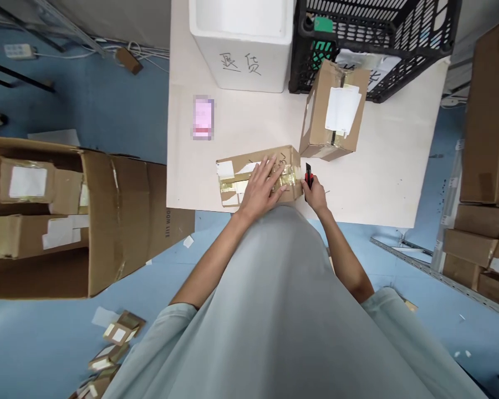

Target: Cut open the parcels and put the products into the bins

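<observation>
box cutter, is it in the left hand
No, the right hand holds the red and black box cutter, beside the taped box.

A lone camera worn on a person's head looks forward and steeply down over a pale grey shirt (283,288) at a white table (382,166). The left hand (263,188) and right hand (315,195) fall near mid-view, at close range. The wide view takes in a black crate (374,50) at the top and blue floor (108,105) on both sides.
</observation>
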`<state>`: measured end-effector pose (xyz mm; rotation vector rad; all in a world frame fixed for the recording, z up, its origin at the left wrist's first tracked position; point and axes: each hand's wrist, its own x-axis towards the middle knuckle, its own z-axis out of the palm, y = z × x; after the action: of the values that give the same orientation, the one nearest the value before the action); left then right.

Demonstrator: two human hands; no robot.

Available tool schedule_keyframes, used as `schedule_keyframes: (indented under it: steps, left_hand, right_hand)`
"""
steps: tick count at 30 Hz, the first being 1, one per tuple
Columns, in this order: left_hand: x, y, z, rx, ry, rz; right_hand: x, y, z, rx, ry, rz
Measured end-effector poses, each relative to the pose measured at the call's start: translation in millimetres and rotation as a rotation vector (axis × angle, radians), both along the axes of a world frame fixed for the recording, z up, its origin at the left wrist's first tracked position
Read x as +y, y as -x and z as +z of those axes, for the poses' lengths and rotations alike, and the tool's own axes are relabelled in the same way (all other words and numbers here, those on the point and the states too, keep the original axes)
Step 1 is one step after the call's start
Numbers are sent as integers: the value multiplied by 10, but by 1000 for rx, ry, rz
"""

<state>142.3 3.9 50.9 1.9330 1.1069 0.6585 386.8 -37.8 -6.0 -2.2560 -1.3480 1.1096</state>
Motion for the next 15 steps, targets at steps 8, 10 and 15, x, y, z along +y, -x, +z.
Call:
schedule_keyframes:
  steps: [8,10,15]
  left_hand:
    - [-38,-328,-420,5,40,-32]
    - [-20,-399,-384,13,15,-75]
    - [34,-563,-351,220,-87,-280]
  right_hand:
    - [-219,-337,461,-62,98,-33]
    - [-274,-308,659,-103,117,10]
    - [-271,-56,1123,-229,116,217]
